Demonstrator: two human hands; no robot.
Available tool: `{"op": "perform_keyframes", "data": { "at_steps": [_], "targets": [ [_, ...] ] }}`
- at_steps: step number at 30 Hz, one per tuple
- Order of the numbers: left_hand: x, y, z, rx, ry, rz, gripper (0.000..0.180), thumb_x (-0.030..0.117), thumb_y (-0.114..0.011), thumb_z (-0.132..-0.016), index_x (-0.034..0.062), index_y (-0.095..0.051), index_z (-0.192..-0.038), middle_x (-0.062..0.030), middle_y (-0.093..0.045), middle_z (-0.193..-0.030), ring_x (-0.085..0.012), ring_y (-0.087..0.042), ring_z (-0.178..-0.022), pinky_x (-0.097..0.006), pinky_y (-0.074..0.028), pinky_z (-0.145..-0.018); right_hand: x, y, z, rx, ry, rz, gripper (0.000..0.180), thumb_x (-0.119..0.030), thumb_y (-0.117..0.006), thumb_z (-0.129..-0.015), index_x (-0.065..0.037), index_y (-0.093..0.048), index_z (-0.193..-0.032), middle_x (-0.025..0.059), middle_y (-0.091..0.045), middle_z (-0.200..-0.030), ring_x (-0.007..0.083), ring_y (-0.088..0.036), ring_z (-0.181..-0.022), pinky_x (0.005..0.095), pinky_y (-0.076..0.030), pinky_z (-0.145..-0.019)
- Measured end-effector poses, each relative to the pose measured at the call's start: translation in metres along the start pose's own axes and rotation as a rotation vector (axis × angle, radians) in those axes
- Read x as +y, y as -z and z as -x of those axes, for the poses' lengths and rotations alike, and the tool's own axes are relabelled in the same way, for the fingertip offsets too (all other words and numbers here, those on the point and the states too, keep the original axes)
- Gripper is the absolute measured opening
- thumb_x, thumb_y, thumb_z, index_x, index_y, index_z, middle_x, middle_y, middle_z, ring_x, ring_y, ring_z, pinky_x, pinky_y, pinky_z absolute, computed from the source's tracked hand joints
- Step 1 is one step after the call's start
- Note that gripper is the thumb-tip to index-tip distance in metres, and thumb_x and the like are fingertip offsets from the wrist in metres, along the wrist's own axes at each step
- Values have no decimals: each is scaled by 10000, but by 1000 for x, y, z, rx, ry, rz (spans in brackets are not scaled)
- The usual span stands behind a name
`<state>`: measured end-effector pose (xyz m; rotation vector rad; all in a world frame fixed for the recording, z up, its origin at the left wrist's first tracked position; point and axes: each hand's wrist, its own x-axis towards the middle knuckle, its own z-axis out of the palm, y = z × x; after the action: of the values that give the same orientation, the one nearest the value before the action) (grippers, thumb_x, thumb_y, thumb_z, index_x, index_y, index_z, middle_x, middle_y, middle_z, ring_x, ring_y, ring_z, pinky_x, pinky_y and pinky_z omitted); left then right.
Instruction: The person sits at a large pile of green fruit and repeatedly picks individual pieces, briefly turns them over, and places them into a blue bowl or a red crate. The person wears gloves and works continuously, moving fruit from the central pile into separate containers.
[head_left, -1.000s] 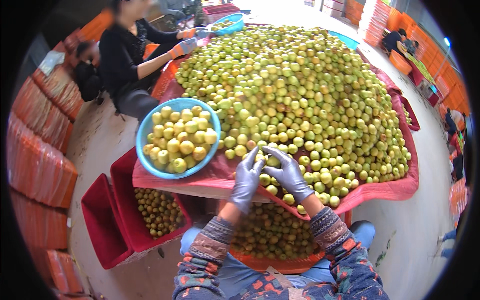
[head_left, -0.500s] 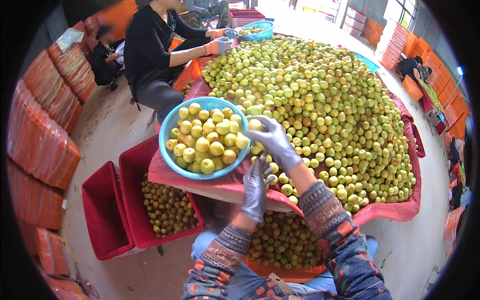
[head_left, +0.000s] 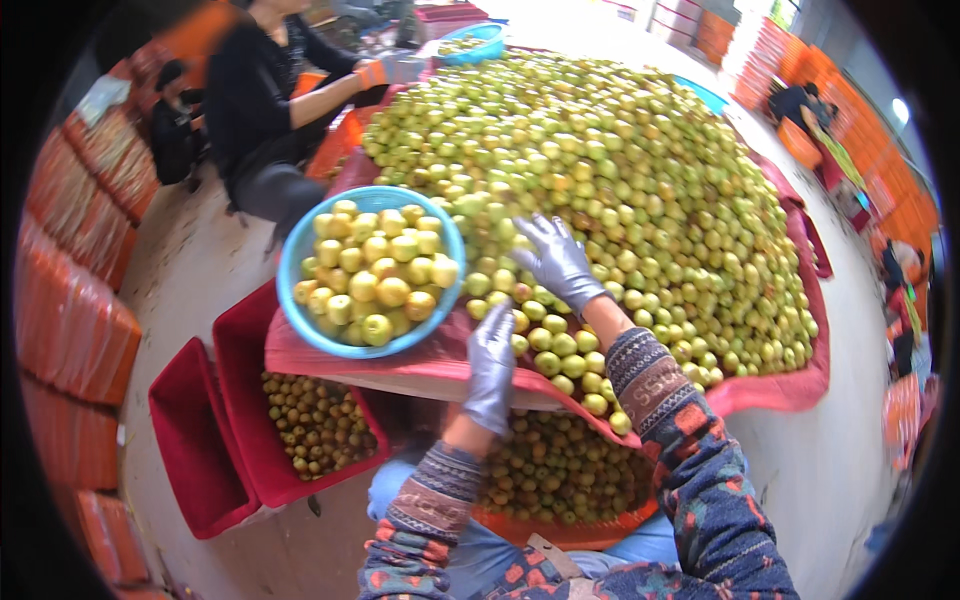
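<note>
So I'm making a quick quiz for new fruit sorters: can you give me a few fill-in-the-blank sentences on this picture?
1. Both the left hand and the right hand wear gloves of a ____ colour.
2. The yellow-green fruit picked out sits in a round ____ bowl.
3. The right hand rests on the big ____ of green fruit.
4. The small fruit on the floor lies in a ____ crate.

Missing words: grey; blue; pile; red

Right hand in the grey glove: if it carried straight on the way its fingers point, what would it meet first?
The right hand points up and left over the heap of green fruit. It would probably meet fruit just beyond its fingertips, near the blue bowl; depth is unclear.
</note>
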<state>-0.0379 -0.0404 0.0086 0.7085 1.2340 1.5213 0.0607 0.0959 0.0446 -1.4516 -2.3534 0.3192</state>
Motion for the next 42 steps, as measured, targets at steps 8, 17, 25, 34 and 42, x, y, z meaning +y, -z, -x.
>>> {"op": "perform_keyframes", "data": {
  "at_steps": [8, 17, 25, 34, 42],
  "targets": [
    [-1, -3, -6, -149, -153, -344, 333, 120, -532, -935, -39, -556, -1226, -156, -542, -1287, -212, -489, -1200, -309, -359, -1024, 82, 36, 187, -183, 221, 103, 450, -327, -603, -853, -202, -529, -1279, 104, -427, -1409, 373, -328, -1339, 531, -280, -1060],
    [17, -12, 11, -287, -269, -1608, 628, 332, -767, -692, 120, -544, -1240, -161, -604, -1035, -335, -594, -949, -427, -510, -767, 140, 77, 270, 219, -263, 143, 555, -280, -662, -810, -121, -499, -1316, 177, -551, -1225, 332, -515, -1131, 429, -407, -952],
    [12, -9, -9, -421, -153, -1576, 814, 391, -786, -673, 169, -426, -1368, -224, -608, -1052, -389, -619, -930, -443, -513, -777, 49, 39, 254, 166, -72, 137, 532, -362, -650, -802, -183, -529, -1288, 118, -543, -1186, 302, -501, -1077, 452, -356, -912],
    [3, -33, -10, -569, -260, -1373, 852, 285, -820, -631, 183, -419, -1376, -276, -591, -1058, -401, -607, -962, -427, -502, -821, 55, 49, 268, 297, 11, -206, 211, -208, -621, -821, -85, -640, -992, 70, -608, -1048, 278, -539, -1058, 418, -418, -862],
    [-11, -47, -9, -780, -256, -1064, 818, 282, -809, -660, 167, -431, -1376, -222, -601, -1158, -338, -604, -1053, -391, -484, -882, 101, 44, 252, 184, -346, 33, 519, -393, -673, -807, -173, -566, -1265, 288, -289, -1437, 382, -411, -1255, 483, -364, -1006]
  ]
}}
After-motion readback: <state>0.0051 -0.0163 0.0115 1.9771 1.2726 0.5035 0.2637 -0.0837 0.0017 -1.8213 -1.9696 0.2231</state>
